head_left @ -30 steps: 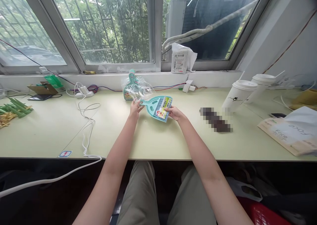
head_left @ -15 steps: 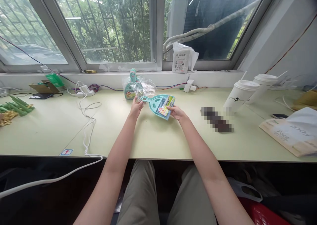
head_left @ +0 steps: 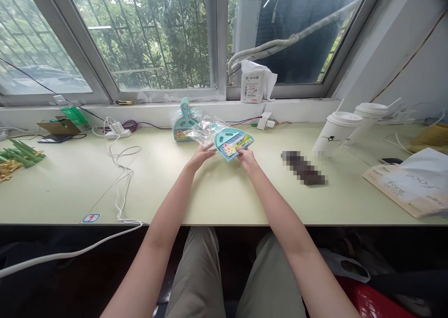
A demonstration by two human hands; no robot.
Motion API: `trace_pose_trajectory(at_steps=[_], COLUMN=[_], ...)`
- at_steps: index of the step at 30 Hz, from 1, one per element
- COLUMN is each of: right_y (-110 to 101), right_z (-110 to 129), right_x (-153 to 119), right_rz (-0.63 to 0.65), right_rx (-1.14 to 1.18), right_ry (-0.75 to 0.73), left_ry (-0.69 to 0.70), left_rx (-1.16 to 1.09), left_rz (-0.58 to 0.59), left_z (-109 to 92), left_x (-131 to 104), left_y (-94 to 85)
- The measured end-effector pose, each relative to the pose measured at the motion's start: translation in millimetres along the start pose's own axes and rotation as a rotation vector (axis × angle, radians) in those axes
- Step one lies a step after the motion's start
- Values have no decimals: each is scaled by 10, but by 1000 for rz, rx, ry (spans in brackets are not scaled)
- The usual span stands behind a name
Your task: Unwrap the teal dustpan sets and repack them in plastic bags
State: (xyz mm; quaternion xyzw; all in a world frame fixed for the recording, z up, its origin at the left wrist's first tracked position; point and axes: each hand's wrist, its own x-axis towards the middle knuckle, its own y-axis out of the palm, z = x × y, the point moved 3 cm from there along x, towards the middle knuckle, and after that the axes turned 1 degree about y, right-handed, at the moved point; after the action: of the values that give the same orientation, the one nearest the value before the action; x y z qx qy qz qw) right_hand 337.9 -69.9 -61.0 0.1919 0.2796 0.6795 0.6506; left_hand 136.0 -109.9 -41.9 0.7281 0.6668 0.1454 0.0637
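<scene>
A teal mini dustpan with a blue-bristled brush and a printed label [head_left: 234,142] is held above the table, its handle tilted away from me. My right hand [head_left: 247,158] pinches its right lower edge, thumb over the label. My left hand [head_left: 201,157] is at the pan's left edge, fingers stretched towards it; whether they bear any of its weight is unclear. Crumpled clear plastic wrap [head_left: 203,132] lies around the handle and above my left hand. Behind it, several more teal dustpans [head_left: 185,122] stand stacked in clear plastic against the sill wall.
White cables [head_left: 122,169] and a power strip [head_left: 117,130] lie to the left on the pale table [head_left: 224,201]. Lidded paper cups [head_left: 336,131] and a paper bag [head_left: 413,183] stand right, near a blurred-out item [head_left: 304,168]. A wrapped box [head_left: 254,86] sits on the sill.
The dustpan has turned so its handle points away from me, no longer left. My left hand has come off the handle to the pan's left edge, fingers now straightened. My right hand keeps its pinch.
</scene>
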Motion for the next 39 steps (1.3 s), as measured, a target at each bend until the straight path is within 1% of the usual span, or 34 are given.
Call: trace_pose_trajectory(at_steps=[5, 9, 11, 14, 17, 20, 23, 26, 29, 32, 35, 37, 39], right_y=[108, 114, 110, 129, 169, 197, 194, 183, 186, 181, 144, 116, 100], right_z=[60, 84, 95, 104, 97, 93, 97, 88, 80, 97, 126, 151, 168], right_x=[-80, -106, -115, -140, -168, -181, -175, -172, -181, -187, -176, -167, -161], right_rz=[90, 104, 104, 120, 138, 153, 138, 101, 63, 42, 41, 45, 36], right_rx=[-14, -18, -17, -29, -64, -89, -84, -69, -65, -103, -192, -215, -196], right_ry=[-44, -79, -88, -88, -77, -90, -128, -147, -144, -93, 52, 106, 95], left_ry=[-5, -66, -68, -27, -46, -68, -96, -144, -140, -89, -44, -35, -44], left_rx=[91, 25, -61, -164, -140, -97, -84, -68, -43, 42, 161, 231, 298], left_rz=[97, 175, 159, 68, 25, 29, 78, 128, 128, 81, 19, 29, 86], left_z=[-46, -115, -137, -124, -30, 72, 121, 126, 123, 133, 128, 102, 69], left_x=[-45, -104, -97, -47, -6, -6, -32, -52, -50, -41, -56, -89, -136], left_y=[70, 78, 40, -8, 56, 201, 324, 373, 377, 382, 406, 448, 507])
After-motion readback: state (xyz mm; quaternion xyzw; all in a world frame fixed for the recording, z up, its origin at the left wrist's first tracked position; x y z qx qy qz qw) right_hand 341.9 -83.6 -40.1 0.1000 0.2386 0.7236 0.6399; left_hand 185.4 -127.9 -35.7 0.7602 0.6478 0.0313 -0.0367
